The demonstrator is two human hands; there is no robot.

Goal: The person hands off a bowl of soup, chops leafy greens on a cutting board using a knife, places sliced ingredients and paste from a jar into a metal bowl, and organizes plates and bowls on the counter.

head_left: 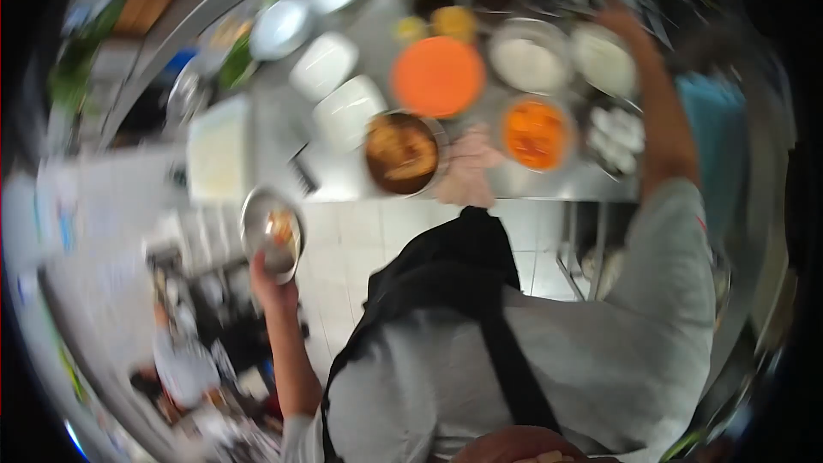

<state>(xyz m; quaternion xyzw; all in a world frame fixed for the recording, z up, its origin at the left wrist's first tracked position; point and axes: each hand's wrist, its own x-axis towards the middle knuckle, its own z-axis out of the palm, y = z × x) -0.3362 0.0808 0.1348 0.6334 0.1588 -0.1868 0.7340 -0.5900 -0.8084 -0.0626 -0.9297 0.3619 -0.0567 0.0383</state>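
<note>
My left hand (275,290) holds a metal bowl (281,257) by its rim, off the table's left front; some orange and pale food lies inside. My right arm stretches to the far right of the metal table (334,173). There my right hand (613,13) is at the small containers behind a bowl of white stuff (603,60); blur hides its fingers. In the middle are an orange round lid or plate (438,76) and a pot with brown food (401,153), with a pinkish cloth (470,163) beside it.
Two white dishes (325,66) and a white cutting board (219,150) stand at the left. Bowls of white powder (529,56), orange food (534,133) and white pieces (615,139) line the right. Another person (184,369) is at the lower left.
</note>
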